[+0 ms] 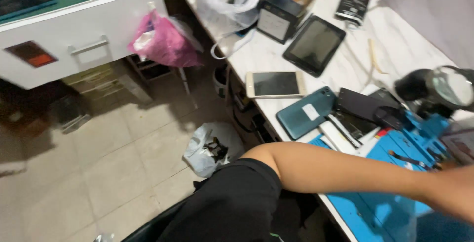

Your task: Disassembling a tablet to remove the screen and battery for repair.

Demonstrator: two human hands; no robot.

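A bare forearm (345, 173) is stretching across the blue work mat (375, 212) toward the right edge, where it is running out of view; the hand and its fingers are cut off, so their grip cannot be told. On the white desk (395, 49) a teal phone (306, 112) with a small white sticker is lying face down beside a white phone (275, 84), with a dark tablet (314, 44) behind them. A black magnifier lamp (437, 89) is standing near the arm. A pink bag (163, 42) is hanging below a white drawer (84, 34); a white bag (210, 148) is sitting on the tiled floor (98, 173).
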